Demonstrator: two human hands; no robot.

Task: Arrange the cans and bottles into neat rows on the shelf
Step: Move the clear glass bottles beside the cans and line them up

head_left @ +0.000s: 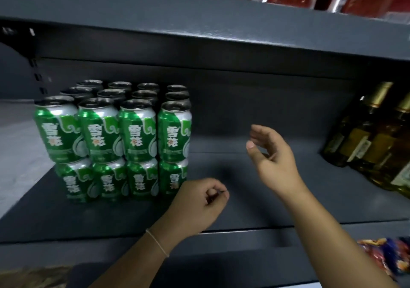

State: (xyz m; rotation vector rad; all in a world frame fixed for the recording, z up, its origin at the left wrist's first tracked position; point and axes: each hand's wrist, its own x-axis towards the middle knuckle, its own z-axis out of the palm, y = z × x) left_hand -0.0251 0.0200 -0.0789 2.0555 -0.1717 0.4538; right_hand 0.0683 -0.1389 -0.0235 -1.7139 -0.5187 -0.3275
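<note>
Head camera: green cans (115, 139) stand stacked two tiers high in a tight block at the left of a dark grey shelf (244, 210), every can upright with its long axis vertical and its printed label facing the aisle. Amber bottles (368, 137) stand upright at the far right, necks up, well apart from the cans, with bare shelf between. The left hand (199, 205) hovers just beside the lower front cans, fingers curled in and holding nothing. The right hand (270, 152) hangs over the middle of the shelf, fingers loosely spread, also empty. The can block already looks squared, so the bottles appear to be the next job: grip each low on the body, keep it vertical, and slide rather than lift so neighbours stay standing.
</note>
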